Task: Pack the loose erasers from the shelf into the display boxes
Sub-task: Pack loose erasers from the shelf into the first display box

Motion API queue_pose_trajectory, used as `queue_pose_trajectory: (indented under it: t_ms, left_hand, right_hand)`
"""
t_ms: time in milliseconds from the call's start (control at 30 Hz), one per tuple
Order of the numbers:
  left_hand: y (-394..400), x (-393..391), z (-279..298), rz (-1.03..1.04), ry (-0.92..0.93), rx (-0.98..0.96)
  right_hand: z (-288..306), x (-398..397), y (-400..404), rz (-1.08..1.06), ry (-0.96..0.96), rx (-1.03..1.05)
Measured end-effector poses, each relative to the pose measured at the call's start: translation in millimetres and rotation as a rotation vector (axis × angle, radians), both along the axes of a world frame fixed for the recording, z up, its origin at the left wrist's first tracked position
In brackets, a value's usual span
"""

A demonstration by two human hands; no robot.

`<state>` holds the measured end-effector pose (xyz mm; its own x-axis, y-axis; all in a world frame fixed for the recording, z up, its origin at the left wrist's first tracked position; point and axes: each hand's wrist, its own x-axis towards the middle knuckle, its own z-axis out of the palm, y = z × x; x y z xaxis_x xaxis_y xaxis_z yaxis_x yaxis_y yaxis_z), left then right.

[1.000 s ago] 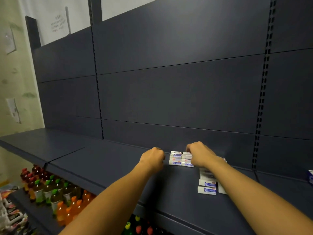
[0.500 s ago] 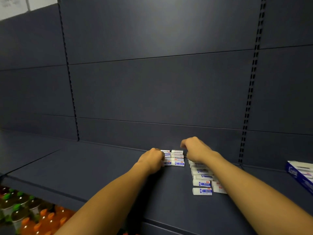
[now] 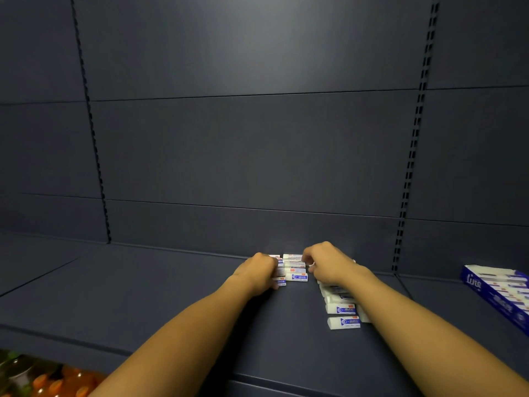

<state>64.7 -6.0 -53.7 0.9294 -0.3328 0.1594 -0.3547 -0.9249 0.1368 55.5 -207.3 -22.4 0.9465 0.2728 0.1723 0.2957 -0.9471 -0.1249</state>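
Small white erasers with blue labels lie on the dark shelf (image 3: 143, 296). One cluster of erasers (image 3: 294, 270) sits near the back panel between my hands. A second row of erasers (image 3: 342, 315) runs toward me under my right forearm. My left hand (image 3: 257, 272) is curled against the left side of the cluster, its fingers round the erasers there. My right hand (image 3: 326, 265) is curled at the cluster's right side, fingertips hidden. A blue and white display box (image 3: 498, 293) lies open at the far right of the shelf.
Dark back panels with slotted uprights (image 3: 412, 156) rise behind the shelf. Orange drink bottles (image 3: 57, 383) stand on a lower shelf at the bottom left.
The view swung right and down, bringing the display box further into view. My left hand closed in on the left side of the eraser cluster; my right hand stayed at its right side.
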Motion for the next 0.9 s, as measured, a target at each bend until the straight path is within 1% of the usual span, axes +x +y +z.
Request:
queue_pose_trajectory:
  t_ms: [100,167,267,367,467,667,800,900]
  left_hand:
    - [2,0,1,-0.038,0.046,-0.013]
    - [6,-2,5,-0.075,0.055,0.013]
    - [14,-6,14,-0.112,0.029,0.066]
    - [26,-8,25,-0.113,-0.012,0.037]
    - [41,-9,35,-0.116,-0.043,0.048]
    - [65,-11,37,-0.106,-0.037,0.021]
    - [74,-13,33,-0.11,-0.023,0.027]
    - [78,-13,32,-0.118,-0.022,0.034]
  right_hand:
    - [-3,0,0,-0.007,0.005,0.003]
    - [-5,0,0,-0.01,0.018,0.013]
    - [-7,2,3,-0.003,0.038,0.047]
    - [-11,4,7,0.009,0.053,0.09]
    - [-15,6,12,0.013,0.066,0.108]
    - [-15,10,22,0.029,0.103,0.058]
    - [-13,12,29,0.007,0.168,0.042]
    - [-11,12,32,-0.005,0.205,-0.014]
